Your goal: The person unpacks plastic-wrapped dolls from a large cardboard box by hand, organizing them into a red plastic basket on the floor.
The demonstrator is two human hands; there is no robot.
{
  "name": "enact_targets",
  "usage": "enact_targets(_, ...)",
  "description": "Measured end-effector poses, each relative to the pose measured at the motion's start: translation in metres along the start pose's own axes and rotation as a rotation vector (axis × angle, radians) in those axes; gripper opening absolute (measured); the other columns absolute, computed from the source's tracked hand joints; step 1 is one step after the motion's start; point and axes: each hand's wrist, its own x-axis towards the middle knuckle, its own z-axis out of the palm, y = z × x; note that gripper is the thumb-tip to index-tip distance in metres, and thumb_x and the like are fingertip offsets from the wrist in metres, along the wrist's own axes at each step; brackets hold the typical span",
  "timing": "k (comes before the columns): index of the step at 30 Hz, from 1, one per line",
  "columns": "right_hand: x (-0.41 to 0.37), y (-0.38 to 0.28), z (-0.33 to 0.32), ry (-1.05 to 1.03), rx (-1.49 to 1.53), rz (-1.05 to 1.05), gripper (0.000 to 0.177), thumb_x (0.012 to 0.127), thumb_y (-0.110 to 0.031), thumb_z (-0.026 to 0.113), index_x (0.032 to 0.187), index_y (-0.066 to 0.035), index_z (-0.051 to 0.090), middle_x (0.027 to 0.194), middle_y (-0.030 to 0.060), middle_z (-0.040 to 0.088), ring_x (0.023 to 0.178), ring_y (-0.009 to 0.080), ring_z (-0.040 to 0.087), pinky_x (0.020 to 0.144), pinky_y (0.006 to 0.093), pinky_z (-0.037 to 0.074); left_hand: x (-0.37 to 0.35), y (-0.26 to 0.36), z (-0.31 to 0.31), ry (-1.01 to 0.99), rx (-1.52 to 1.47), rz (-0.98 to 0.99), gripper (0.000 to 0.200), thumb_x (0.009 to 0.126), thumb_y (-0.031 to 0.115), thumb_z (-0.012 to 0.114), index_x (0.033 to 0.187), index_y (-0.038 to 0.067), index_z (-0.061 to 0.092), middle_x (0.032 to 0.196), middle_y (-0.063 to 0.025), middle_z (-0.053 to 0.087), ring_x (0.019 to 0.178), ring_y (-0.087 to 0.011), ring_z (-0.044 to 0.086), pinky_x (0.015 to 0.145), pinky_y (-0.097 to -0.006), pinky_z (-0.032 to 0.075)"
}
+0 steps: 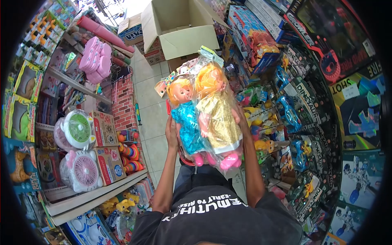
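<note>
Two blonde dolls wrapped in clear plastic are held up side by side in front of my chest. The doll in the shiny blue dress [190, 126] is on the left, with my left hand [172, 132] closed around its outer side. Slightly overlapping it is the doll in the gold dress [218, 118], which has pink shoes. My right hand [243, 124] grips that doll's outer edge, its fingers mostly hidden behind the wrapping. A colourful header card [211, 56] tops the plastic.
Beyond the dolls stands an open cardboard box [185, 41] on the tiled aisle floor [151, 102]. Left shelves carry toy fans [81, 171], boxes and a pink case [96, 60]. Boxed toys [298, 155] crowd the right side closely.
</note>
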Motion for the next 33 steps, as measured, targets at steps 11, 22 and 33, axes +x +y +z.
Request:
enact_targets(11, -0.138, -0.061, 0.070, 0.294, -0.040, 0.032, 0.082, 0.090, -0.058, 0.047, 0.145, -0.001, 0.027, 0.145, 0.0152, 0.037, 0.133, 0.0259, 0.035, 0.110, 0.0368, 0.026, -0.056, 0.026, -0.031, -0.226, -0.069, -0.098, 0.062, 0.098, 0.048, 0.040, 0.133, -0.003, 0.043, 0.126, -0.0116, 0.053, 0.115, -0.0196, 0.051, 0.100, -0.0334, 0.039)
enact_targets(22, -0.255, -0.026, 0.158, 0.671, 0.079, -0.107, 0.071, 0.092, -0.042, 0.054, 0.143, 0.000, 0.030, 0.144, 0.0170, 0.037, 0.134, 0.0242, 0.034, 0.109, 0.0335, 0.026, -0.067, 0.010, -0.090, -0.549, -0.101, -0.243, 0.058, 0.099, 0.048, 0.034, 0.133, 0.002, 0.043, 0.116, -0.0082, 0.057, 0.099, -0.0164, 0.059, 0.085, -0.0326, 0.050)
enact_targets(33, -0.371, 0.010, 0.251, 1.033, 0.156, -0.146, 0.072, 0.093, -0.046, 0.051, 0.144, 0.000, 0.029, 0.143, 0.0152, 0.039, 0.133, 0.0228, 0.035, 0.109, 0.0326, 0.026, -0.106, 0.036, -0.095, -0.966, -0.085, -0.389, 0.056, 0.100, 0.046, 0.036, 0.125, -0.001, 0.051, 0.115, -0.0071, 0.057, 0.102, -0.0147, 0.055, 0.088, -0.0310, 0.045)
